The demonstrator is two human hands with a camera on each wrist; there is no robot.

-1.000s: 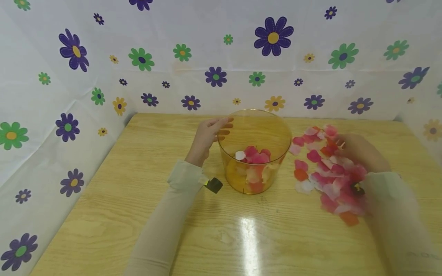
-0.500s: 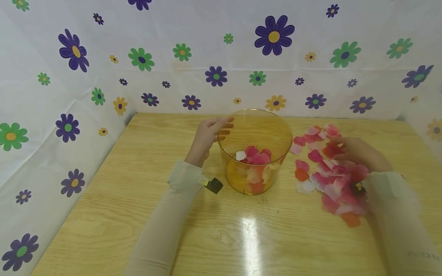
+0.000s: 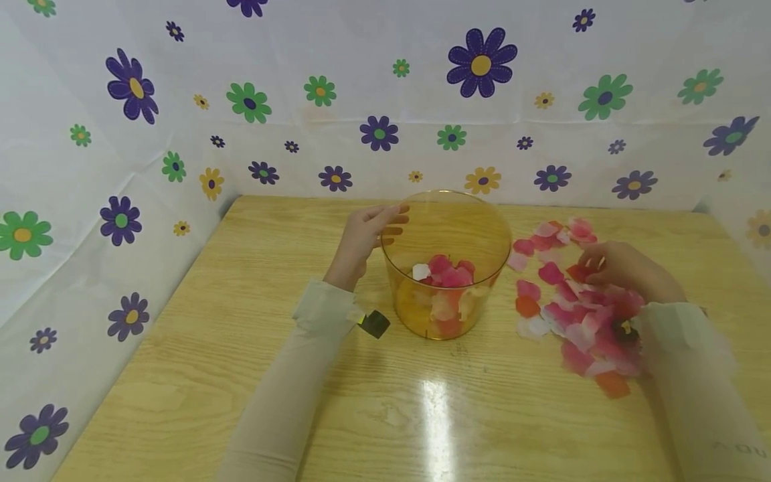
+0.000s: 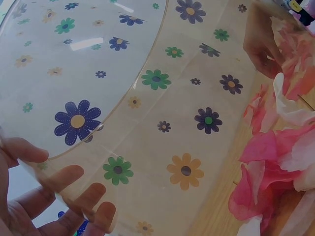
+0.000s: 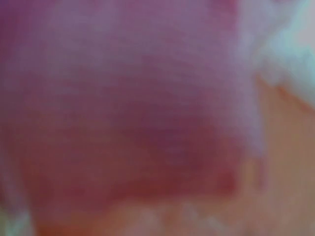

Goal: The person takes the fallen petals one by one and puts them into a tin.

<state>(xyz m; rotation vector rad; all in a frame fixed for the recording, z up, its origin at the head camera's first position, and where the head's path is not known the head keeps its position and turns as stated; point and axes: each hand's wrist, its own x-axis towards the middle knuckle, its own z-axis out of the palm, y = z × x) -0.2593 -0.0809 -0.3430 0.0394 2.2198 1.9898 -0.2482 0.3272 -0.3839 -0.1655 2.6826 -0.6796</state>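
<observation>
A see-through amber bucket (image 3: pixel 446 311) stands on the table, with several pink, white and orange artificial petals (image 3: pixel 448 273) at its bottom. My left hand (image 3: pixel 360 244) holds its left side at the rim, thumb on one side of the wall and fingers on the other. In the left wrist view the fingers (image 4: pixel 74 196) show around the clear wall. To the right, my right hand (image 3: pixel 626 268) pinches a red petal (image 3: pixel 578 272) at the far side of the petal pile (image 3: pixel 587 321). A blurred pink-red petal (image 5: pixel 138 108) fills most of the right wrist view.
Loose petals (image 3: pixel 548 234) lie scattered between the bucket and the right hand, towards the back of the wooden table (image 3: pixel 241 321). A flower-printed white cloth (image 3: pixel 289 87) closes off the back and sides. A small dark square (image 3: pixel 375 324) juts from the left cuff.
My right hand's fingers have drawn together at the red petal and moved slightly nearer me. The left hand and the bucket stay put.
</observation>
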